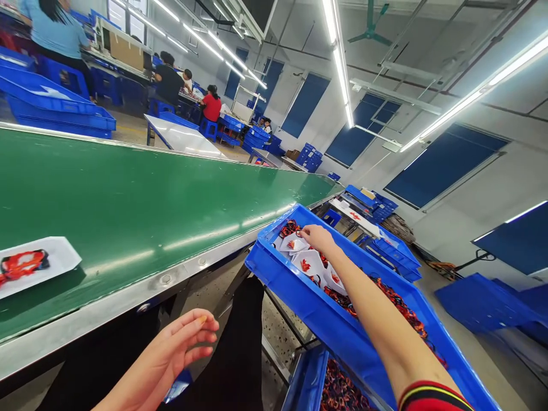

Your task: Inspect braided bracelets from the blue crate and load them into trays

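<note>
My right hand point(317, 236) reaches into a blue bin point(299, 291) at my right, its fingers curled down onto white cards printed with a red mark point(309, 264); whether it grips one is hidden. Red and black cords point(394, 299) fill the rest of the bin. My left hand point(182, 342) hovers low near my lap, below the belt's metal edge, fingers loosely curved and apart, holding nothing. On the green conveyor belt point(128, 200) at far left lies a white card with an orange-red cord point(25, 265).
A second blue bin of cords point(338, 391) sits under the first. Stacked blue bins point(55, 105) line the belt's far side. Other people sit at tables in the back left. More blue bins point(479, 299) lie on the floor at right.
</note>
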{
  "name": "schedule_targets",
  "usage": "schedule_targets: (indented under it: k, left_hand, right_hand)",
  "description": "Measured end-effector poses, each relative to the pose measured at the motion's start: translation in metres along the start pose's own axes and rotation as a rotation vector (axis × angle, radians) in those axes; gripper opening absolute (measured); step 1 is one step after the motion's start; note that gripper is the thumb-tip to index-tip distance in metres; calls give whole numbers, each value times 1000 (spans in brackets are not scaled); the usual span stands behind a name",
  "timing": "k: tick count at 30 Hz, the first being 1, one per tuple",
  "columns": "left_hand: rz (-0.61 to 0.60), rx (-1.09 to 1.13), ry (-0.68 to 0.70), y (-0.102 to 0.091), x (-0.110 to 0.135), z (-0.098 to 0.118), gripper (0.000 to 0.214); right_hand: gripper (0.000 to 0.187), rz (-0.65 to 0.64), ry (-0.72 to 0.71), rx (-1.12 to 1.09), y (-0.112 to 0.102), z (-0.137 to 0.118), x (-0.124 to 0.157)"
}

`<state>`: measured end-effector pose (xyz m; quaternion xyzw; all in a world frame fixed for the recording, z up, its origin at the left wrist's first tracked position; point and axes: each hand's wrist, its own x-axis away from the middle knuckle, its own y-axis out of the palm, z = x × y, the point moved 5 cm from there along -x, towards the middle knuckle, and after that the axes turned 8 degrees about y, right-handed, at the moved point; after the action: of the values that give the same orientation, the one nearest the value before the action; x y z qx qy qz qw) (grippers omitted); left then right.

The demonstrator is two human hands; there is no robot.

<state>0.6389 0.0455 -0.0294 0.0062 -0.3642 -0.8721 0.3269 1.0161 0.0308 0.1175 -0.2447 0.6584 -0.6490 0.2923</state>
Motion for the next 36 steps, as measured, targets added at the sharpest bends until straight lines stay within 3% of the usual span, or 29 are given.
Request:
schedule_targets:
  k: [3,6,15,21,26,29,33,36]
  left_hand:
    - [58,6,3,-8,-5,1,21]
    - [87,6,2,-12,-11,1,21]
    - [128,14,-57,-7,-22,-5,20]
    - [199,29,-85,-12,-24,-8,20]
    - [169,37,-83,-13,-27,-6,20]
    - [110,16,-41,0,-31,9,22]
    - [-46,-33,24,41,-42,42,36]
    - [-114,-77,47,71,-50,66,40]
  right_hand:
    - [25,-78,52,153,26,13,-20]
    - [27,-126,67,240,40,24,-31]
    - [32,-47,137,228,48,47,-50]
    - [27,-130,167,69,55,56,-53]
    - [25,-154,129,-128,25,65,-44]
    - [24,-104,60,-258,-7,58,-33]
    - [22,-46,-110,-422,-45,18,-9]
    - [22,-82,-259,-509,-55,-29,18]
